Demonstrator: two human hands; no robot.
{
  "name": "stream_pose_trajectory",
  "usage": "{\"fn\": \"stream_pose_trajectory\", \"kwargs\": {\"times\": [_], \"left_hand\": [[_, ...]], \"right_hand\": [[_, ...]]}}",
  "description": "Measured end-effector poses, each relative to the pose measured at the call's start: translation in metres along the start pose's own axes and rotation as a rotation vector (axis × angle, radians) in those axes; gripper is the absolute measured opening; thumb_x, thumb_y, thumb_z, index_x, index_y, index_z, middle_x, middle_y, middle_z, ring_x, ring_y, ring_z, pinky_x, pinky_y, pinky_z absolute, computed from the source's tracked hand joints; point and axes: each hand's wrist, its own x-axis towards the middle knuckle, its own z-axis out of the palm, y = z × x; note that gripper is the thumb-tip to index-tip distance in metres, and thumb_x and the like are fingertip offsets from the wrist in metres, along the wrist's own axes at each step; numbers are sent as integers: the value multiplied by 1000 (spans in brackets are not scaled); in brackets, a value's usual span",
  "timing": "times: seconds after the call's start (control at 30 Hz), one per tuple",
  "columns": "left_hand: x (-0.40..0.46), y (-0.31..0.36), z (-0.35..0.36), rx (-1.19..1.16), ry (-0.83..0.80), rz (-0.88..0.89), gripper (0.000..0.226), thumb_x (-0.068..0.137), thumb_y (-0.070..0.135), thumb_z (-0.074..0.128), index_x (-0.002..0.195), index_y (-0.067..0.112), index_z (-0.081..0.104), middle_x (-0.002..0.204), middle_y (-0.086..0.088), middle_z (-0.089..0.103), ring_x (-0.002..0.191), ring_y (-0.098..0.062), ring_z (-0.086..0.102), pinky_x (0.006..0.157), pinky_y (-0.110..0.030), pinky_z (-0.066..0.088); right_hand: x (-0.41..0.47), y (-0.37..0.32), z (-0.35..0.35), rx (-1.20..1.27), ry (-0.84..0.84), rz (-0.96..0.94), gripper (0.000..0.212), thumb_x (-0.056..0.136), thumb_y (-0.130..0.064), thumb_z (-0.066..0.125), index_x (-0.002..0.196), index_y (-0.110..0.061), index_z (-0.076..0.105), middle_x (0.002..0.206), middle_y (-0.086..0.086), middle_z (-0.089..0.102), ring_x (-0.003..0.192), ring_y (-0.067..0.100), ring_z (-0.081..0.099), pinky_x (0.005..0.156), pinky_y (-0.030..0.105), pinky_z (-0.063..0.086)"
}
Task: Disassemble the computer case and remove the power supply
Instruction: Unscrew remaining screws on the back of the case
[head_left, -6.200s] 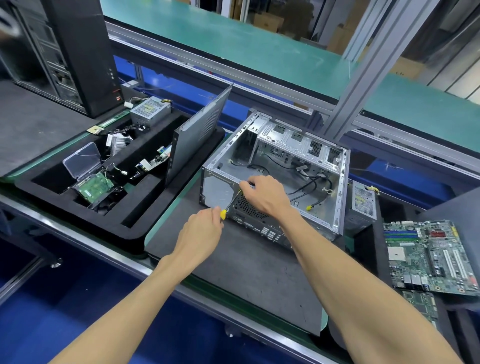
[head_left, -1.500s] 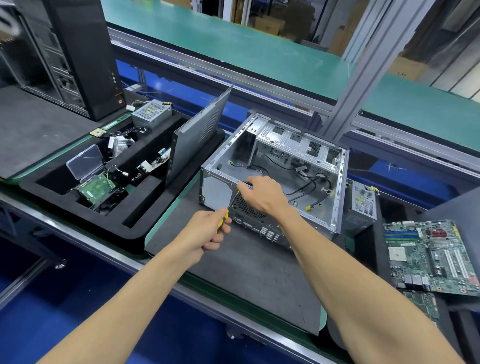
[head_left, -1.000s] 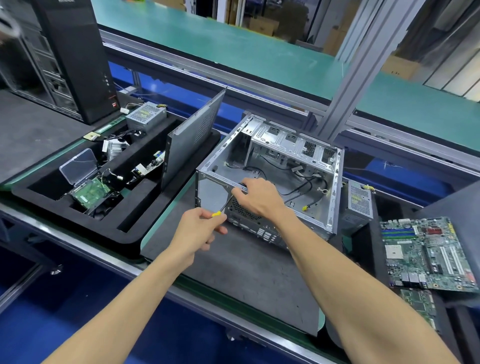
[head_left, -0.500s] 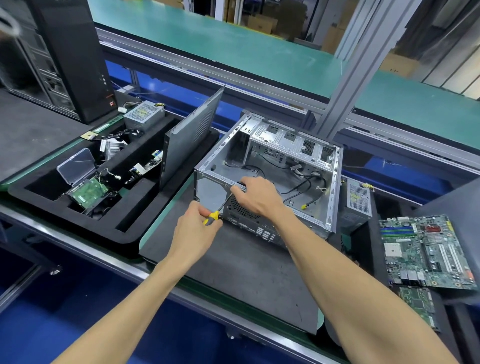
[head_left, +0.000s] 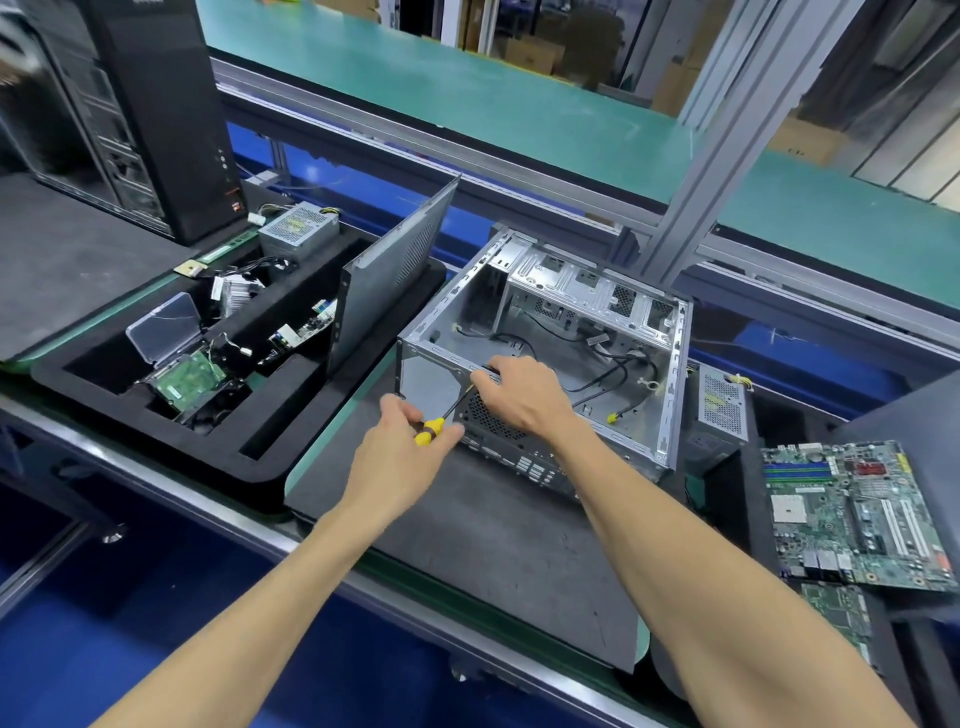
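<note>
Case sitting open mid-bench, power supply bay looking empty. Left hand fingers clamping the screwdriver, tip angling at the near rear panel. Right hand gripping the top rail. Keep the driver square, steady pressure, case braced.

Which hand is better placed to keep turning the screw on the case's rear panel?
Left. The left hand already grips the yellow-handled screwdriver, its shaft angled up at the computer case rear edge; the right hand grips that edge, steadying it.
</note>
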Motion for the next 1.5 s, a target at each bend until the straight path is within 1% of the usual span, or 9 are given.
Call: {"fn": "stream_pose_trajectory", "kwargs": {"times": [0.13,0.33,0.57,0.7,0.9,1.17,1.3,1.4,1.5], "left_hand": [[-6,0,4,80,46,88,27,91,30,67,98,16,44,78,1,68,74,-24,61,61,-37,47],[4,14,-13,-1190,-485,-701,13,97,21,62,95,10,54,73,-5,70,36,-4,33,26,-13,22],[-8,2,-4,237,-11,130,29,99,48,50,108,21,48,78,10,60,78,-26,58,68,-39,46],[-7,6,4,-36,-45,36,30,92,29,68,101,15,43,81,5,61,69,-18,57,56,-32,39],[7,10,-18,-1385,-573,-812,15,87,15,66,88,12,51,71,-2,59,37,-5,29,25,-13,20],[1,10,-1,-351,-258,-291,37,103,41,45,98,7,61,64,2,60,40,-9,39,37,-19,25],[-3,9,5,47,-74,-45,36,90,46,65,96,18,45,87,5,61,80,-16,59,56,-30,36],[-3,10,4,-215,-112,-126,29,92,29,69,92,12,45,74,-1,68,58,-15,50,45,-27,32],[4,10,-9,-1013,-448,-580,19,93,17,66,90,8,49,67,-2,65,39,-7,32,27,-17,19]], "right_hand": [[-2,-3,-2,42,4,13,38,85,-41,25,65,-12,37,60,9,47,58,26,39,55,34,31],[1,-3,-1,40,1,29,37,86,-40,26,65,-12,36,63,16,51,58,26,39,53,34,30],[0,-2,-2,12,-10,37,38,85,-42,27,67,-11,42,62,8,53,58,24,43,53,31,30],[-1,-2,-2,16,-13,38,40,86,-41,28,68,-10,46,65,9,58,60,25,45,54,31,29],[0,-1,-2,2,10,22,41,94,-37,35,69,-8,50,68,12,62,60,25,48,54,29,31],[0,-1,-2,17,19,25,43,95,-37,36,72,-6,55,69,12,63,64,28,54,54,29,30],[0,-1,-1,12,22,23,42,94,-38,36,71,-8,54,69,12,64,61,26,50,53,29,31],[2,-1,1,8,27,26,46,94,-38,35,75,-4,59,69,11,64,63,27,54,53,28,31],[2,-1,1,3,32,29,41,93,-37,36,67,-7,49,66,13,62,59,27,49,53,30,30]]}}
